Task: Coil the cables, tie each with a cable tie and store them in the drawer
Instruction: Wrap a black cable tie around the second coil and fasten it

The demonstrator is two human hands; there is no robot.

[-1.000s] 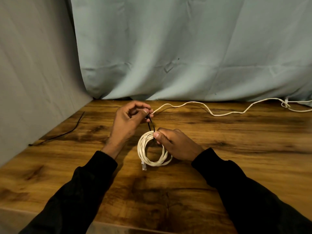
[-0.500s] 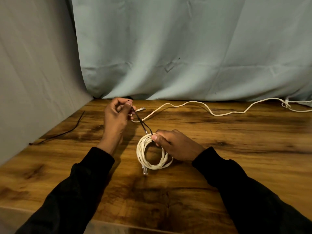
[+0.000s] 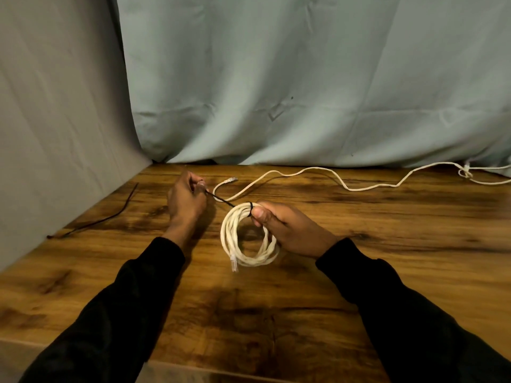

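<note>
Wooden table [image 3: 387,272]; white cable [image 3: 345,186] and black tie [image 3: 110,219] on it.

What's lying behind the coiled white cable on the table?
Behind the coiled white cable, a second white cable lies uncoiled across the wooden table, its connector end near the left hand. The right hand covers part of the coil.

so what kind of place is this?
Probably a staged recording setup, not a lived-in room: a wood-grain table backed by hung cloth backdrops, bearing only a coiled white cable, a loose white cable and a spare black tie.
</note>
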